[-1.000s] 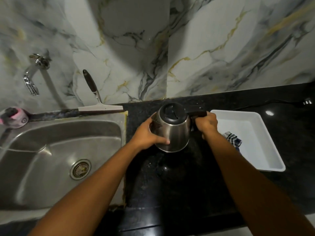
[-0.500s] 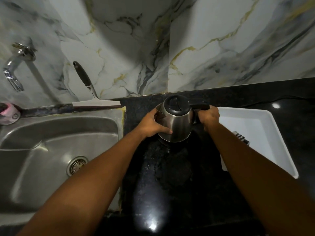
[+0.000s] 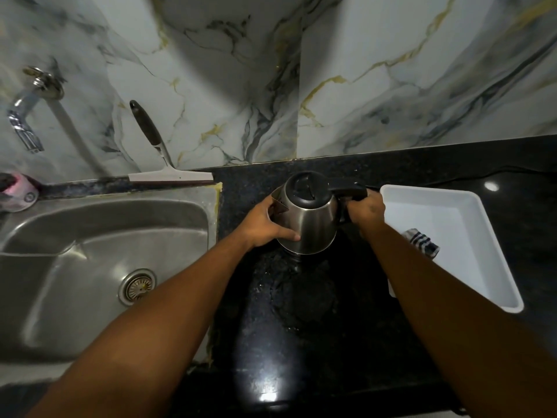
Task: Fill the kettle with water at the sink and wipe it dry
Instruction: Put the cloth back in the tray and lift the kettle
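Observation:
A steel kettle [image 3: 313, 221] with a black lid and black handle stands upright on the black counter [image 3: 301, 312], right of the sink. My right hand [image 3: 366, 211] is closed around the handle. My left hand [image 3: 268, 226] presses against the kettle's left side near the spout. The steel sink [image 3: 90, 267] lies to the left, with the wall tap [image 3: 25, 122] above its far left corner. A checked cloth [image 3: 420, 241] lies in a white tray [image 3: 470, 224] to the right, partly hidden by my right forearm.
A squeegee [image 3: 162, 164] leans on the marble wall behind the sink. A pink object [image 3: 18, 191] sits at the sink's back left. A dark cable [image 3: 482, 173] runs along the counter behind the tray. The counter in front of the kettle looks wet.
The kettle has been lowered from a slightly raised, tilted hold and now rests upright on the counter. Both hands keep the same grip.

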